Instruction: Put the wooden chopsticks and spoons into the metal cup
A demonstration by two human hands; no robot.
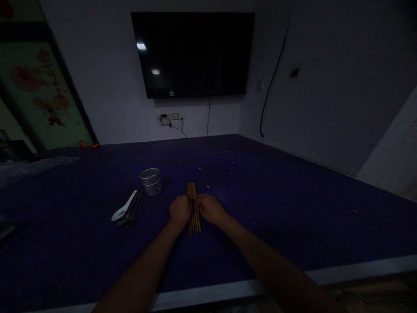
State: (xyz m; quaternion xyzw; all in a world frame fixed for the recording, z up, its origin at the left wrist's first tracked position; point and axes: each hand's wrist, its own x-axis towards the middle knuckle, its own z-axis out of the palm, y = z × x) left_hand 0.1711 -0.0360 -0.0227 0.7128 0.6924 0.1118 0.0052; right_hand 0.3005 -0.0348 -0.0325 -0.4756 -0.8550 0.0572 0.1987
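A bundle of several wooden chopsticks (194, 221) lies lengthwise on the dark blue surface in front of me. My left hand (181, 210) is closed against the bundle's left side, fingers curled. From the right, my right hand (211, 208) grips the same chopsticks near their upper part, its fingers bent over them. The fingertips of both hands meet there and partly hide the sticks. To the left stands a metal cup (152, 183), upright. Beside it lie a white soup spoon (124, 210) and metal spoons (130, 217), close together.
The blue surface (286, 204) has a pale front edge (208, 293) and small white specks. Walls bound it at the back and right. A large television (198, 56) hangs above sockets and cables (169, 118). Clear plastic sheeting (35, 167) lies far left.
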